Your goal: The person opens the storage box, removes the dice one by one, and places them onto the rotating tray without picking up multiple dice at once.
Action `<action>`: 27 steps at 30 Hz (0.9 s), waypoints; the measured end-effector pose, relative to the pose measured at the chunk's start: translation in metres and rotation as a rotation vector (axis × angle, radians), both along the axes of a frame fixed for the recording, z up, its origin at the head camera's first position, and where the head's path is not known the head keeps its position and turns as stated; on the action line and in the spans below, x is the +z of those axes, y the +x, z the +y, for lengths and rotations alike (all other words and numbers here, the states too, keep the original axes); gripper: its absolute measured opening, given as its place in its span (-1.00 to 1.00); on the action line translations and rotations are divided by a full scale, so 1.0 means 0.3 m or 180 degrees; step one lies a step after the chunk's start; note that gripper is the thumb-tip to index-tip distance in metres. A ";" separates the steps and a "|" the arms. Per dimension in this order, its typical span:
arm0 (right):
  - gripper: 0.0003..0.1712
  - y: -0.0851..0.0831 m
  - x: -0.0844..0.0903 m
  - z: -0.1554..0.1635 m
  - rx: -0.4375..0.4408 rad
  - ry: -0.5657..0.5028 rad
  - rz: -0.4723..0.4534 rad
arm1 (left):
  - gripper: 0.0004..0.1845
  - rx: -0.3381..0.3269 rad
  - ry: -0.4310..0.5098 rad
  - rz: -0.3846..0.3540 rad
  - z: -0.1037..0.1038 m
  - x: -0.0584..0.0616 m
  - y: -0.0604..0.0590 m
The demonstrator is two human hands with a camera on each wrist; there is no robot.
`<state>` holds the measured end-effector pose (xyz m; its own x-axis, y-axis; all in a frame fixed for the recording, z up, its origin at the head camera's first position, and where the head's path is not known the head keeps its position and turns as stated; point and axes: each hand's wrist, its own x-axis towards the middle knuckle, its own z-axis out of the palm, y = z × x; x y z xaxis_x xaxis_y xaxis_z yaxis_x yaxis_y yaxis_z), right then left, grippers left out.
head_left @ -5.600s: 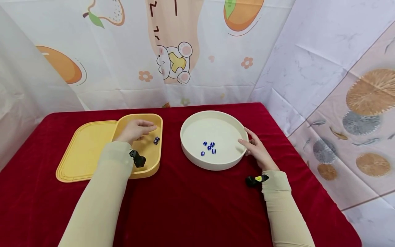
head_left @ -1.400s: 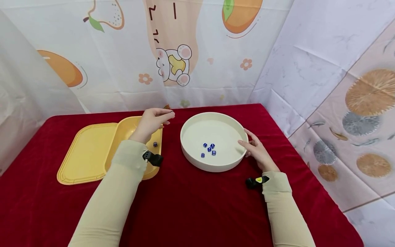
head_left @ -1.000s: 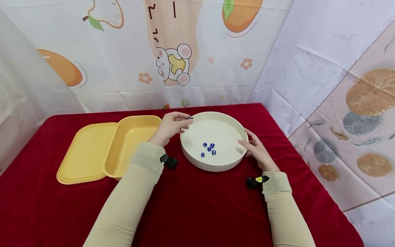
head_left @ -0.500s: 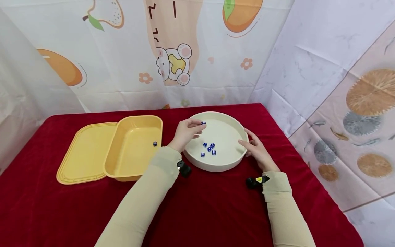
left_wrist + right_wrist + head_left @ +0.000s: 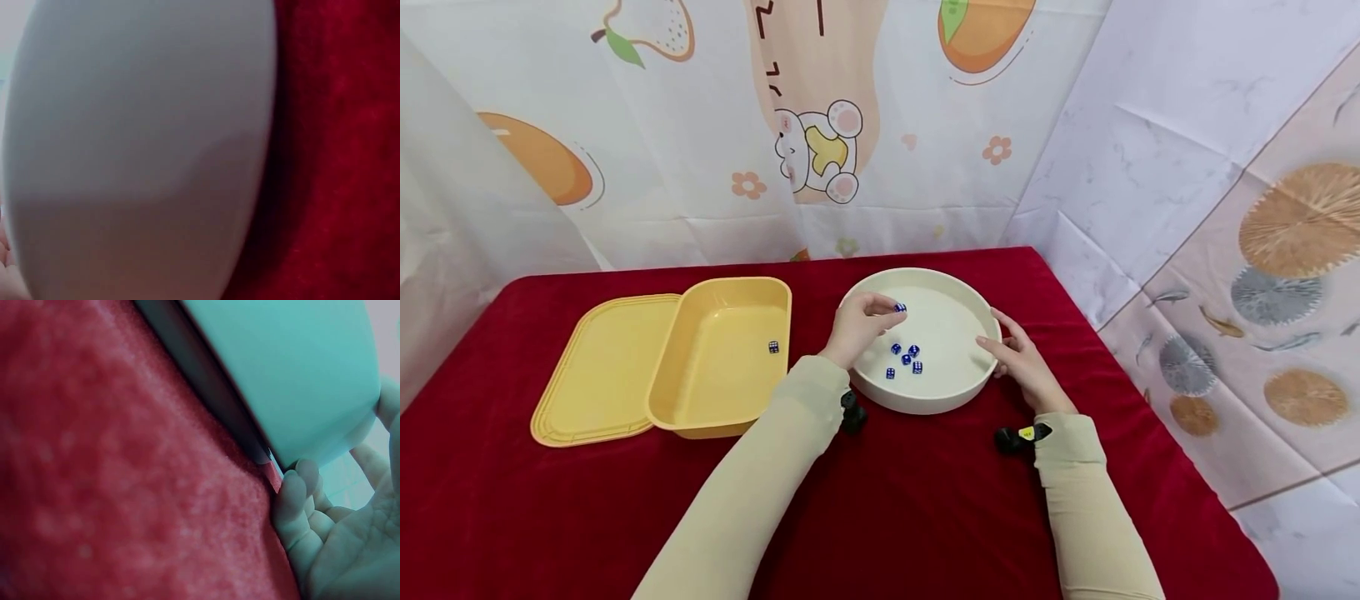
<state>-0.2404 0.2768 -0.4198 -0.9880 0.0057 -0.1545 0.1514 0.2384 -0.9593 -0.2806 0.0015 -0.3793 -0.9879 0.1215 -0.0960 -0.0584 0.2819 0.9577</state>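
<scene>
My left hand (image 5: 854,328) pinches a blue die (image 5: 900,308) between thumb and fingers, over the left part of a round white tray (image 5: 943,315). Several blue dice (image 5: 906,360) with white pips lie grouped on the tray's floor, just below that hand. At the tray's right side, my right hand (image 5: 1028,367) grips the wall, thumb over the rim and fingers outside. The right wrist view shows its fingertips (image 5: 306,472) at the wall's lower edge. In the left wrist view, the tray's outer wall (image 5: 144,125) fills most of the picture and the held die is out of sight.
A yellow rectangular box (image 5: 711,379) stands left of the tray with one die (image 5: 773,347) in it. Its flat yellow lid-like panel (image 5: 602,367) lies beside it, partly behind the box. A red cloth (image 5: 895,500) covers the table; printed curtains (image 5: 700,167) hang behind and right.
My left hand has taken one of two dice from the yellow box and carried it right, over the white tray. My right hand has stayed on the tray's wall.
</scene>
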 end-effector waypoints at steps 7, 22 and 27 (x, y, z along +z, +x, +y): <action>-0.14 0.002 0.006 0.001 0.0026 -0.0016 0.0003 | -0.72 -0.0150 -0.0290 0.0026 0.029 -0.015 -0.012; -0.13 0.001 0.015 -0.003 0.0019 -0.0017 -0.0032 | -0.76 -0.0283 -0.0726 -0.0069 0.045 -0.018 -0.015; -0.13 0.005 0.015 -0.004 0.0041 -0.0031 -0.0046 | -0.77 -0.0322 -0.0878 -0.0082 0.046 -0.022 -0.010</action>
<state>-0.2388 0.2754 -0.4154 -0.9856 -0.0085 -0.1686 0.1621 0.2310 -0.9593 -0.2836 0.0154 -0.3860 -0.9689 0.1852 -0.1641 -0.0400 0.5370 0.8426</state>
